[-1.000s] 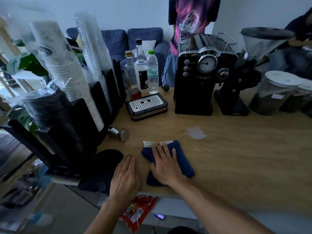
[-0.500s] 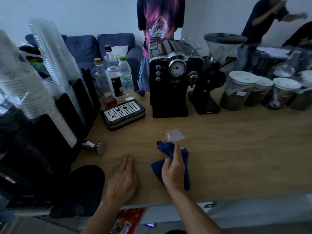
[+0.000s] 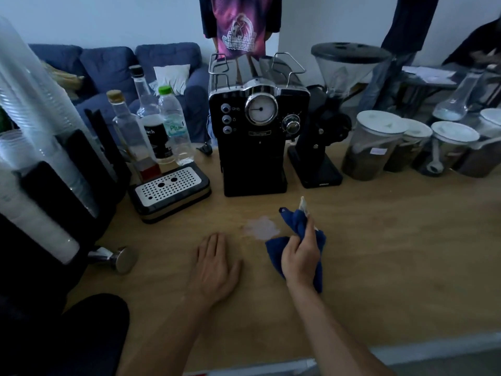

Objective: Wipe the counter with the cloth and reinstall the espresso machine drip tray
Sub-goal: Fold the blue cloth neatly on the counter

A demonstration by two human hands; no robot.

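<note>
My right hand [image 3: 299,256] grips a bunched blue cloth [image 3: 295,226] with a white tag, just right of a pale wet patch [image 3: 260,228] on the wooden counter [image 3: 379,253]. My left hand [image 3: 215,267] lies flat on the counter, fingers together, holding nothing. The black espresso machine [image 3: 257,137] stands behind the patch, with an empty gap at its base. Its drip tray [image 3: 170,189], black with a perforated silver grille, sits on the counter to the machine's left.
A metal tamper [image 3: 119,259] lies at the left. Bottles [image 3: 151,131] stand behind the drip tray, next to cup stacks in black holders [image 3: 54,158]. A grinder [image 3: 325,126] and lidded jars [image 3: 379,147] stand to the right of the machine. People stand behind the counter.
My right hand has bunched up the flat cloth and carried it forward and right, past the wet patch. The view has shifted right and closer. My left hand stays flat.
</note>
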